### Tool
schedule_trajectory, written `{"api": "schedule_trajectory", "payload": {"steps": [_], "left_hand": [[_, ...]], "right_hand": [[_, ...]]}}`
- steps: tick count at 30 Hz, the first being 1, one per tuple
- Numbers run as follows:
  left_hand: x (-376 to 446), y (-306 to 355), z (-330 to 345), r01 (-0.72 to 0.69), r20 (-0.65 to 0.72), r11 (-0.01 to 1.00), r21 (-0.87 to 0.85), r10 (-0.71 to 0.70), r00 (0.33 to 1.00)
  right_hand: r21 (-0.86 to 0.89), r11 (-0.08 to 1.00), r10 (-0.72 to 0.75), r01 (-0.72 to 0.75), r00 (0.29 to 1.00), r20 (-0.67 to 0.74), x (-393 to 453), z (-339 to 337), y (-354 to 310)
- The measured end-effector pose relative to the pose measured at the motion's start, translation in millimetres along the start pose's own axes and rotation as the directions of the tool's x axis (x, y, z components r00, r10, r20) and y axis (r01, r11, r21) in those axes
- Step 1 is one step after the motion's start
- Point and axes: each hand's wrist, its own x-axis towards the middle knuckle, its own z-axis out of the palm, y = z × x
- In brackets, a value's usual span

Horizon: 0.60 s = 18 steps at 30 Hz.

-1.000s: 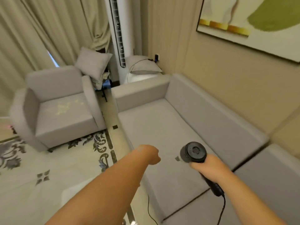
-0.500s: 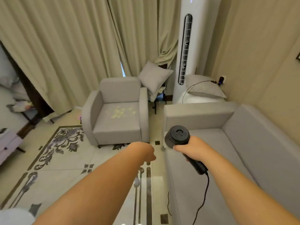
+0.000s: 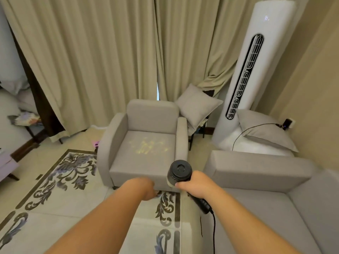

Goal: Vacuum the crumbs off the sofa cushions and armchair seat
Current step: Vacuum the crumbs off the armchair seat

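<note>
A grey armchair (image 3: 146, 125) stands straight ahead with yellowish crumbs (image 3: 149, 145) scattered on its seat. My right hand (image 3: 195, 184) grips the black handheld vacuum (image 3: 180, 171) by its handle, held in the air just before the armchair's front right corner; its cord (image 3: 213, 233) hangs down. My left hand (image 3: 145, 186) hovers beside it with fingers curled under, holding nothing that I can see. The grey sofa (image 3: 256, 173) fills the lower right, its near armrest beside the vacuum.
Two grey cushions lie behind: one (image 3: 197, 105) on a small stand, another (image 3: 262, 129) on a white surface by the tall white air conditioner (image 3: 251, 70). A plug sits in the wall socket (image 3: 287, 123). Beige curtains (image 3: 91, 61) hang behind. A patterned floor (image 3: 60, 176) lies at left.
My view has swung left from the sofa seat to the armchair, which is now nearer and centred. Both hands moved with it, the vacuum now before the armchair's front corner.
</note>
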Motion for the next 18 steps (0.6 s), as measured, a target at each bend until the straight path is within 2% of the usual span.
{"api": "schedule_trajectory", "payload": {"steps": [4,9,12,18], "left_hand": [[69.9,-60.4,-33.5,0.006,0.039,0.999,-0.045,-0.004,0.999],[153.0,-113.2,-52.8,-0.074,-0.050,0.970,-0.231,0.064,0.997],[211.6,-140.2,-56.6,-0.104,-0.090,0.964,-0.244,0.084,0.992],[357.2,-190.8,-62.8,0.008,0.001,0.951,-0.309,-0.008,1.000]], "right_hand": [[0.047,0.999,-0.001,0.002,1.000,-0.025,85.4,1.4,-42.5],[0.112,0.994,0.010,-0.004,0.998,-0.055,185.4,14.7,-63.9],[0.165,0.986,0.019,-0.013,0.999,-0.034,251.2,24.0,-70.9],[0.237,0.967,0.094,-0.097,0.995,0.023,414.3,51.0,-75.0]]}}
